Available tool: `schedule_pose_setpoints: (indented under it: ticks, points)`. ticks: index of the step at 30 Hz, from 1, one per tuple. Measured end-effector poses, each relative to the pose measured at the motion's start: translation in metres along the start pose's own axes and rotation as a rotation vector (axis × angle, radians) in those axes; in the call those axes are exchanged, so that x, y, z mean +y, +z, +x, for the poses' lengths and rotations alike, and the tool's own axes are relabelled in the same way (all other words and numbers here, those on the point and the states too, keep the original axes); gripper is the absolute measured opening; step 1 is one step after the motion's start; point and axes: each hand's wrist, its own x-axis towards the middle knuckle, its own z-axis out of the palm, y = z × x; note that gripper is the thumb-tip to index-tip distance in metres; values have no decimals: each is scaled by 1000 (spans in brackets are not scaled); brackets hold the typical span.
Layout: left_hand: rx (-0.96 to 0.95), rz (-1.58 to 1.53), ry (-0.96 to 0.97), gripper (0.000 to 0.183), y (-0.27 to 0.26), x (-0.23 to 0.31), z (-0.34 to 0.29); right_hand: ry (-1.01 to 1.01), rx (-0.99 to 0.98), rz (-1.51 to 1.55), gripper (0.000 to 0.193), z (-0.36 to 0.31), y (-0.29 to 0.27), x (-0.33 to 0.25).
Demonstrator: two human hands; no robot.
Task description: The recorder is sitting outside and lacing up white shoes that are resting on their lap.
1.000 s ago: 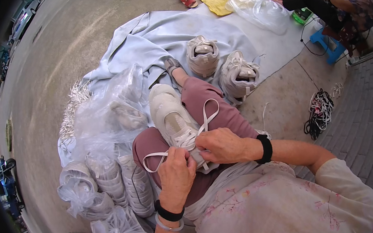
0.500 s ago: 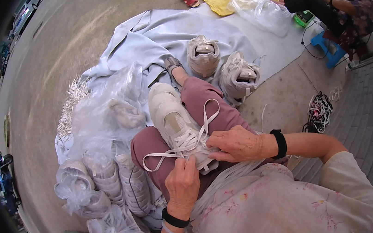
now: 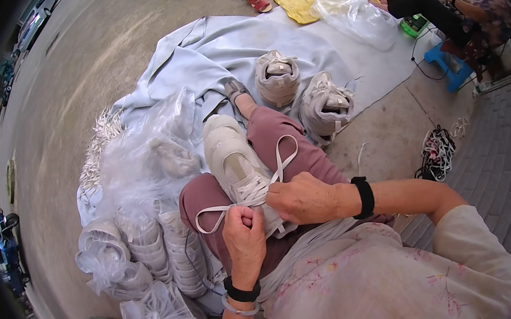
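A pale cream sneaker (image 3: 223, 139) lies across my lap with its toe pointing away from me. Its white shoelace (image 3: 279, 163) stands up in a loop at the right and bends out in another at the left. My left hand (image 3: 244, 236) is closed at the lacing, its fingers pinching the lace by the left loop. Close beside it, my right hand (image 3: 303, 198) is curled over the upper lacing and grips the shoelace, its fingertips partly hidden. Part of the shoe's ankle end is covered by both hands.
Two more sneakers (image 3: 277, 77) stand beyond my knee on a pale cloth (image 3: 184, 47). Plastic-wrapped shoes (image 3: 144, 243) and a heap of white laces (image 3: 96, 150) are at the left. Tangled cords (image 3: 436, 153) lie at right, below a seated person (image 3: 474, 18) and a blue stool (image 3: 447, 66).
My right hand has moved left, nearer my left hand. My left hand has shifted slightly up and left, its fingers curling tighter at the lace. The loops have shifted a little.
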Motion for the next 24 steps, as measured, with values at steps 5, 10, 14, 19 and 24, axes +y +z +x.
schedule_pose_setpoints:
  ticks: [5, 10, 14, 19, 24]
  points:
    - [23, 4, 22, 21, 1, -3, -2, -140, -57, -195, 16, -23, -4, -4]
    - [42, -49, -85, 24, -6, 13, -6, 211, -42, 218, 18, -22, -22, -4]
    - [36, 41, -66, 28, -4, 8, -3, 334, -85, 737, 15, -10, -14, 9]
    - [64, 13, -87, 28, -7, 9, -2, 308, -111, 804, 15, -1, -23, 10]
    - [64, 112, 58, 28, 7, 16, 14, 159, 170, 599, 15, -1, -27, 11]
